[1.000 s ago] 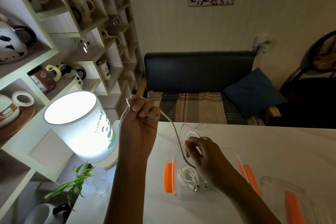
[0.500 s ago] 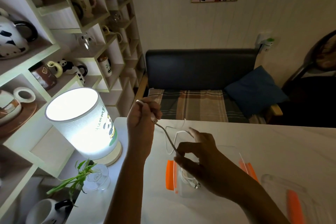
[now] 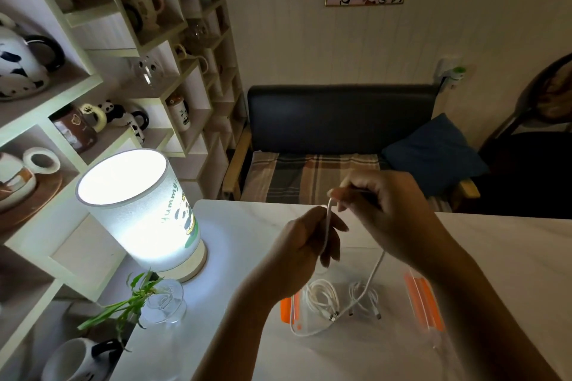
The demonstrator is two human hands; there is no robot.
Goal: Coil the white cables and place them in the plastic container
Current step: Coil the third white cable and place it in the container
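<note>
Now both hands point(image 3: 312, 244) have met, pinching the white cable point(image 3: 326, 226).

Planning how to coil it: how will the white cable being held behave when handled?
Probably floppy: the white cable sags from the hands into the plastic container. Likely light, pinched by fingertips alone. May spring loose.

A thin white cable point(image 3: 327, 226) hangs in a loose strand above the clear container point(image 3: 431, 334), its lower end trailing down into it. The container has orange clips at both ends. Inside lie two more white cables point(image 3: 322, 295), coiled side by side.
</note>
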